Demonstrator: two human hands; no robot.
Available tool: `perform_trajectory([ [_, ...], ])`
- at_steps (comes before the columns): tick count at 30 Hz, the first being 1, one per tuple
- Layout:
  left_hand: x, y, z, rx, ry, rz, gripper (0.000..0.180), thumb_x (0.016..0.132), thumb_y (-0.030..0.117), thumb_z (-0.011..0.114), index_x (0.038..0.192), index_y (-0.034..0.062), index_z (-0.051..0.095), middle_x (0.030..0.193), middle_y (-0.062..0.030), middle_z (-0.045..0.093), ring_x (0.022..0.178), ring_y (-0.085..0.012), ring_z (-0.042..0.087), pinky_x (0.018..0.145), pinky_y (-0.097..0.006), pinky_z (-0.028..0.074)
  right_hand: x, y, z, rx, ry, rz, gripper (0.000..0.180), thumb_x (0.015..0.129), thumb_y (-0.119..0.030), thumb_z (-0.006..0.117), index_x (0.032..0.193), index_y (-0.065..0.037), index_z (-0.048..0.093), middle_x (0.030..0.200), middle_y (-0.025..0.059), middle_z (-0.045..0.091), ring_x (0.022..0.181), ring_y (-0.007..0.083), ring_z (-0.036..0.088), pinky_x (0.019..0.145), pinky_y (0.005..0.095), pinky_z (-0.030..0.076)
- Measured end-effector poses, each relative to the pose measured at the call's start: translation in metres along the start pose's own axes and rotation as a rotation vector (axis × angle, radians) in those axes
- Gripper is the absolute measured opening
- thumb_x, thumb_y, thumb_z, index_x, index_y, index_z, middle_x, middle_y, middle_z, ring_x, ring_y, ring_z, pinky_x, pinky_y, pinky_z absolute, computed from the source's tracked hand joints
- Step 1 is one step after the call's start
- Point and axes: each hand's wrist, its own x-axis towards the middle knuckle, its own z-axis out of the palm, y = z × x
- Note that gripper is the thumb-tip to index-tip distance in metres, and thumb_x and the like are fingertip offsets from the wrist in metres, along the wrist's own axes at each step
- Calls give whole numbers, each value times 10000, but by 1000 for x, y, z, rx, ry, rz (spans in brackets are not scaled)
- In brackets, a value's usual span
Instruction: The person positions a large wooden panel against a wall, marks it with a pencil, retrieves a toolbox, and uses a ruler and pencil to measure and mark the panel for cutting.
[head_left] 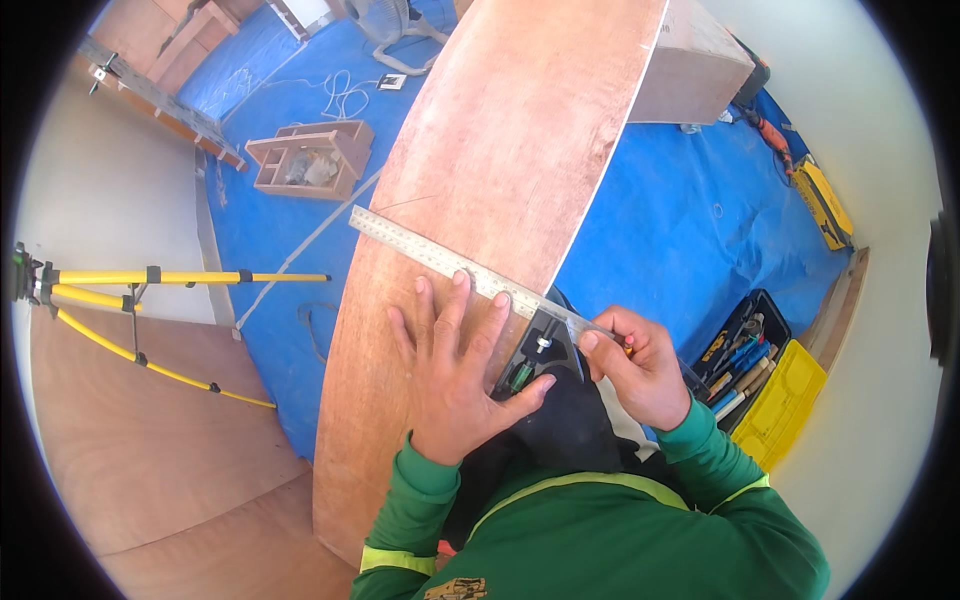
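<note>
A combination square (430,254) lies across a long reddish plywood board (510,130), its steel blade reaching from the left edge past the right edge. Its dark head (541,345), with a green vial, sits against the board's right edge, near my lap. My left hand (452,365) is spread flat on the board, fingertips pressing on the blade and thumb over by the head. Closed in a pinch at the blade's right end is my right hand (640,368). A small red and yellow bit shows beside those fingers; what it belongs to is unclear.
Blue sheeting (660,230) covers the floor. To the right are an open toolbox (775,400) with hand tools and a yellow level (822,203). On the left stand a yellow tripod (190,277) and a wooden tote (312,160). A fan (385,25) is at the back.
</note>
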Motion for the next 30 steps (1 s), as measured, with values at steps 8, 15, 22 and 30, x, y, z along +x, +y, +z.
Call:
perform_trajectory([
  [8, 1, 0, -1, -34, -16, -28, 923, 788, 612, 883, 1557, 170, 627, 1715, -218, 424, 1631, -545, 240, 1267, -778, 43, 1, -6, -2, 14, -3, 25, 170, 1109, -144, 668, 987, -33, 708, 735, -39, 638, 679, 17, 512, 605, 226, 377],
  [15, 3, -1, -2, -48, -20, -37, 904, 792, 616, 878, 1551, 189, 638, 1715, -207, 429, 1628, -542, 251, 1265, -780, 44, 2, -11, -4, -24, 2, 51, 161, 1097, -140, 679, 984, -27, 708, 741, -39, 642, 681, 15, 518, 606, 222, 376],
  [22, 4, 0, -3, -45, -9, -41, 868, 800, 620, 868, 1532, 204, 661, 1712, -195, 439, 1629, -527, 267, 1264, -781, 52, 6, -14, -10, -39, 31, 41, 154, 1068, -155, 717, 997, -19, 704, 776, -25, 651, 704, 34, 546, 627, 230, 406],
  [30, 3, -3, 0, -44, 12, -30, 885, 794, 640, 862, 1537, 202, 659, 1704, -197, 448, 1626, -523, 275, 1270, -771, 59, 6, -17, -18, -111, 29, 19, 182, 1054, -173, 738, 949, -28, 705, 802, -15, 667, 711, 49, 575, 639, 232, 431],
])
